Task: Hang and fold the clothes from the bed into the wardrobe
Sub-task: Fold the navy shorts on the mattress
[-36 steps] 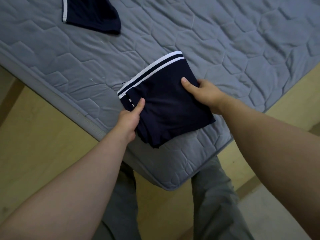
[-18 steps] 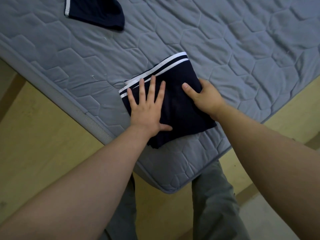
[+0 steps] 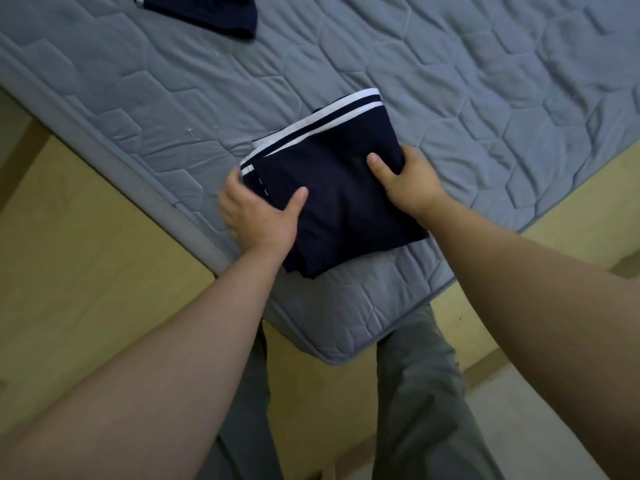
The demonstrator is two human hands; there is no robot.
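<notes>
As my left hand (image 3: 258, 216) and right hand (image 3: 405, 178) pinch opposite edges of the folded navy garment (image 3: 332, 202), fingers seemingly tucked under, I should lift level, keeping folds together.

The mattress (image 3: 450, 81) is covered in grey quilted cloth, matt and soft-looking, stitched into puffed hexagons. Its side wall along the left edge carries a mesh band (image 3: 197, 233) of coarser weave. The folded navy garment (image 3: 339, 202) near the mattress's near corner is smooth, matt fabric, with flat white stripes (image 3: 360, 98) on its far edge. A second navy garment (image 3: 207, 12) at the far edge looks like the same cloth. The board (image 3: 86, 271) beside the mattress is pale, smooth and dull, like wood. The trousers (image 3: 415, 393) are matt grey-green cloth.
</notes>
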